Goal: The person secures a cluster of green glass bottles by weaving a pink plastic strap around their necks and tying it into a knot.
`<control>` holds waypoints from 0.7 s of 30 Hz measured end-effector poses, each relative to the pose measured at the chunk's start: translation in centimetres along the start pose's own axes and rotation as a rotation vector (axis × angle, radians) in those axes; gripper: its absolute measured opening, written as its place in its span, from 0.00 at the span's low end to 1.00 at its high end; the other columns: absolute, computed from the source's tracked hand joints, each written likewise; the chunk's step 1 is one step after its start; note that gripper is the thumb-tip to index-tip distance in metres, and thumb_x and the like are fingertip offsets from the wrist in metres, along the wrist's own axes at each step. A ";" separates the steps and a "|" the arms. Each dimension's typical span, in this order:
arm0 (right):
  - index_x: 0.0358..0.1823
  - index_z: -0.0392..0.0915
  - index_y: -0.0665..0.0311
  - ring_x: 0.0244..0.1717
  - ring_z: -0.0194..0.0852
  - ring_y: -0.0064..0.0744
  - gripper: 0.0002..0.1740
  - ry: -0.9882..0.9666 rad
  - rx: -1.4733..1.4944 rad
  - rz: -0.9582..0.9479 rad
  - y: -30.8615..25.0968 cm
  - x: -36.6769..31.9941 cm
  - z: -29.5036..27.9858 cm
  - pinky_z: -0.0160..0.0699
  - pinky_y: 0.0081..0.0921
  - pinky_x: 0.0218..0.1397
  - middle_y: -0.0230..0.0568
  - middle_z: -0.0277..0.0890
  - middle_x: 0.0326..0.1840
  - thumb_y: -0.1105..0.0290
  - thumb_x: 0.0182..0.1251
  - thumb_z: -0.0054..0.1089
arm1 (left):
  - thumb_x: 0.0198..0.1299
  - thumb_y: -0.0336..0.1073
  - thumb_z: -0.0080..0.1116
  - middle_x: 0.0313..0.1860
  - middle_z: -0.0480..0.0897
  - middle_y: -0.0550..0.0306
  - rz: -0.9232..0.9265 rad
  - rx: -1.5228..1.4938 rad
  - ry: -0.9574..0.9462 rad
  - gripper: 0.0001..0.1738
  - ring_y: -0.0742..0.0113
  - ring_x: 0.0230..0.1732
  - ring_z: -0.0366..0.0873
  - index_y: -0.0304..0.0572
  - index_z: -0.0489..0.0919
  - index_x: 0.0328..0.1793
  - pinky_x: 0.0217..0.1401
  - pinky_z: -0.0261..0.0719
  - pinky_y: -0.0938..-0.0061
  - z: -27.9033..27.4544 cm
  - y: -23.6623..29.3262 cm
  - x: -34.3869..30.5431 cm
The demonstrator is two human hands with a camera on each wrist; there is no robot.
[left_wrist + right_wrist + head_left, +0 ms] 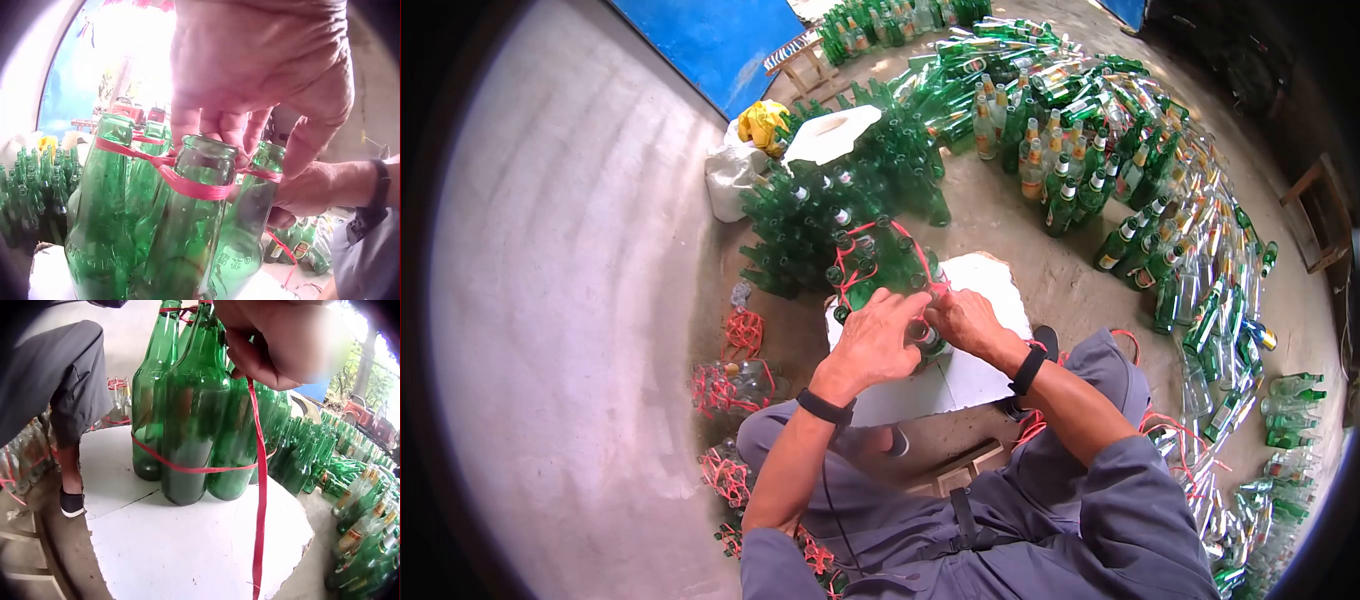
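Observation:
A bundle of green glass bottles [197, 419] stands upright on a white board [137, 531]. Red plastic strap [200, 187] loops round the necks, and another band [187, 469] circles the bodies lower down. My left hand [878, 335] is over the bottle tops, fingers reaching down among the necks. Its thumb and fingers lie on either side of one bottle neck [270, 156], gripping it. Close beside it, my right hand [972, 325] pinches the strap at the bundle's side. A loose strap end [260, 506] hangs from under these fingers. Some left fingertips are hidden behind the necks.
Many green bottles [790, 240] stand ahead on the left, under a white slab [832, 135]. A long heap of bottles [1090, 90] curves round the right. Strapped bundles [735, 385] line the pale wall. My knees flank the board.

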State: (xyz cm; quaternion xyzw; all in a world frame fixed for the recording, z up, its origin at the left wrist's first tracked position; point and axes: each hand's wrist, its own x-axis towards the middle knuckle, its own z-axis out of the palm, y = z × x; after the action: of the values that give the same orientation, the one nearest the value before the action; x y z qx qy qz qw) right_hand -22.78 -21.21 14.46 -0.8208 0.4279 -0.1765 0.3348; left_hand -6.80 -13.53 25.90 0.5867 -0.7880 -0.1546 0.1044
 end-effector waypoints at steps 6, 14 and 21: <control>0.35 0.86 0.67 0.35 0.84 0.63 0.16 -0.051 0.072 -0.048 0.0 0.2 -0.9 0.82 0.52 0.42 0.61 0.83 0.30 0.59 0.66 0.66 | 0.50 0.28 0.61 0.44 0.86 0.52 0.028 0.113 0.095 0.26 0.48 0.47 0.80 0.43 0.81 0.60 0.51 0.82 0.57 -0.5 -0.4 0.3; 0.46 0.87 0.58 0.43 0.84 0.59 0.12 -0.175 0.182 -0.145 0.0 0.5 -2.8 0.80 0.50 0.49 0.56 0.85 0.37 0.60 0.68 0.63 | 0.51 0.31 0.65 0.31 0.86 0.60 -0.151 -0.023 0.156 0.14 0.56 0.40 0.83 0.48 0.85 0.46 0.46 0.82 0.61 -0.3 -2.5 -0.4; 0.46 0.87 0.58 0.44 0.83 0.58 0.13 -0.248 0.118 -0.134 -1.4 0.0 -5.6 0.79 0.48 0.50 0.55 0.85 0.38 0.60 0.67 0.64 | 0.51 0.32 0.66 0.31 0.86 0.57 -0.255 -0.001 0.200 0.13 0.55 0.38 0.84 0.45 0.85 0.45 0.45 0.82 0.61 -1.3 -3.8 -1.0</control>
State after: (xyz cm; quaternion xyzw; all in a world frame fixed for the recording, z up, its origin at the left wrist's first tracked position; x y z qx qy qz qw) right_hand -25.24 -22.85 19.39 -0.8418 0.3165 -0.1206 0.4203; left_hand -2.64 -13.76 25.71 0.6942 -0.6929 -0.1079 0.1622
